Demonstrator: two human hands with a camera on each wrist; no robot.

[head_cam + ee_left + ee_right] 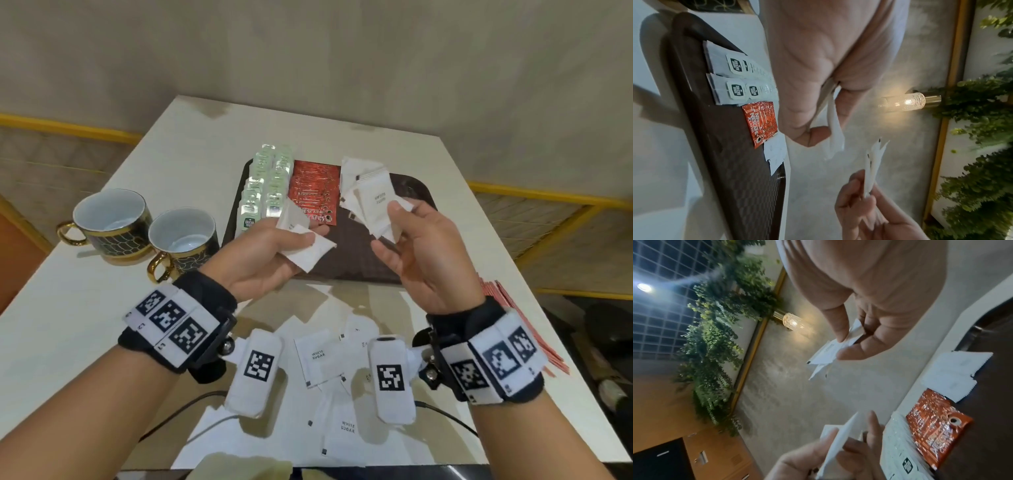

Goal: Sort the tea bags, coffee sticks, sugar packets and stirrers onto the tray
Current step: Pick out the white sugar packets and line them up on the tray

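Gathering sugar packets (pixel 374 209): our left hand (pixel 270 260) & right hand (pixel 424 257) each pinch several, squaring them for the tray (pixel 419 192).

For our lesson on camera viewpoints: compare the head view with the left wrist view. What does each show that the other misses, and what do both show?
Only the head view shows the two cups, the loose sugar packets on the table and the red stirrers at its right edge. Only the left wrist view shows the wall lamp and hanging plants. Both show the tray, tea bags, coffee sticks, and each hand holding sugar packets: left hand, right hand.
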